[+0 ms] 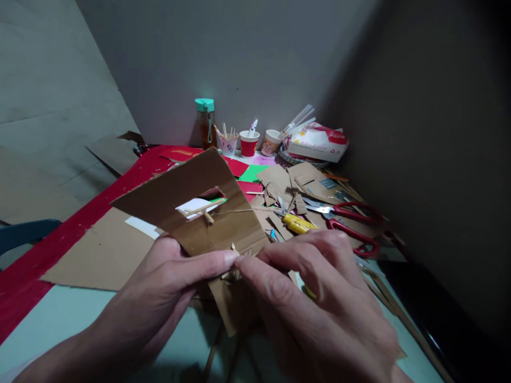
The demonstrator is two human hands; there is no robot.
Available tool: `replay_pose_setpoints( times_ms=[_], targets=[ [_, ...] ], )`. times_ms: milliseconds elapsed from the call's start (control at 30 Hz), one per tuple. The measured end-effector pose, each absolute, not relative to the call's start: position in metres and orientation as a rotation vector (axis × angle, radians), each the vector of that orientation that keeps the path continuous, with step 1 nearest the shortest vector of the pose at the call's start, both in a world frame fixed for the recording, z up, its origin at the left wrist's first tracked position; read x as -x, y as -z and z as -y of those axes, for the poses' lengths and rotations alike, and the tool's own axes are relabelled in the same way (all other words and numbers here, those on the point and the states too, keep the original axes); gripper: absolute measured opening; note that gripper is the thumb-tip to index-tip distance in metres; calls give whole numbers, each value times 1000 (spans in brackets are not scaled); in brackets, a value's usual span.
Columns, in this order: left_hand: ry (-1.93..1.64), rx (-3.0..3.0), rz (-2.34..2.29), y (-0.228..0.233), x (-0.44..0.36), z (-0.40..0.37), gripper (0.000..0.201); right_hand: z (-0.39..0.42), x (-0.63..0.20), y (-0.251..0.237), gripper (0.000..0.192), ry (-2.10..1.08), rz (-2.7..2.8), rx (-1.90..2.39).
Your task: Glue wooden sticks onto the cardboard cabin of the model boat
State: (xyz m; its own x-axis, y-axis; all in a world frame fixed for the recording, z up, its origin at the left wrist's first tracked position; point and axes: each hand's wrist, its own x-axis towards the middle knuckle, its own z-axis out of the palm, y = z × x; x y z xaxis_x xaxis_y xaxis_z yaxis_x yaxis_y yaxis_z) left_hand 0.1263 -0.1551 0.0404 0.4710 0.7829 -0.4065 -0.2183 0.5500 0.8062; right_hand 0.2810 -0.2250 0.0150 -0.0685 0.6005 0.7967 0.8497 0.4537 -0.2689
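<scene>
A folded piece of brown cardboard [235, 223] is tilted up in front of me, with a rectangular slot cut through it. A thin wooden stick [203, 208] lies across the slot, and small pale sticks poke out lower down. My left hand [171, 276] grips the cardboard from the left, thumb on its face. My right hand [315, 287] is closed, thumb and forefinger pinched at the small sticks, close against the left thumb. What lies between the right fingertips is mostly hidden.
Red-handled scissors [351, 213], a yellow-handled cutter [298, 223] and cardboard scraps [275, 183] lie to the right. Behind stand a bottle [205, 125], a red paper cup [249, 144] and a tissue pack [317, 142]. A flat cardboard sheet [96, 252] is at left; a black device [443, 319] lies right.
</scene>
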Motion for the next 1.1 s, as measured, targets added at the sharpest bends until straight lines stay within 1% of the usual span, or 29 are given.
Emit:
replay_pose_setpoints(
  times_ms=[100,433,667,767,833,900,1033,1100],
  targets=[
    [-653,-802,-816,-38,-125,154,17,226,-282,-17,24,327,1775,1233],
    [-657,-793,-779,-37,-125,153,16,226,-284,-17,25,355,1766,1233],
    [-644,-816,-785,-40,-126,154,13,225,-290,-16,32,364,1799,1289],
    [-647,-836,-762,-38,-128,154,18,222,-292,-18,31,371,1716,1341],
    [-655,-845,-726,-37,-129,154,21,219,-291,-21,24,318,1651,1350],
    [-671,-855,-702,-35,-129,154,20,216,-289,-24,20,191,1616,1350],
    [-657,-850,-744,-34,-128,154,18,217,-288,-26,23,-67,1589,1416],
    [-651,-832,-777,-36,-128,153,16,220,-289,-26,22,-46,1600,1432]
  ],
)
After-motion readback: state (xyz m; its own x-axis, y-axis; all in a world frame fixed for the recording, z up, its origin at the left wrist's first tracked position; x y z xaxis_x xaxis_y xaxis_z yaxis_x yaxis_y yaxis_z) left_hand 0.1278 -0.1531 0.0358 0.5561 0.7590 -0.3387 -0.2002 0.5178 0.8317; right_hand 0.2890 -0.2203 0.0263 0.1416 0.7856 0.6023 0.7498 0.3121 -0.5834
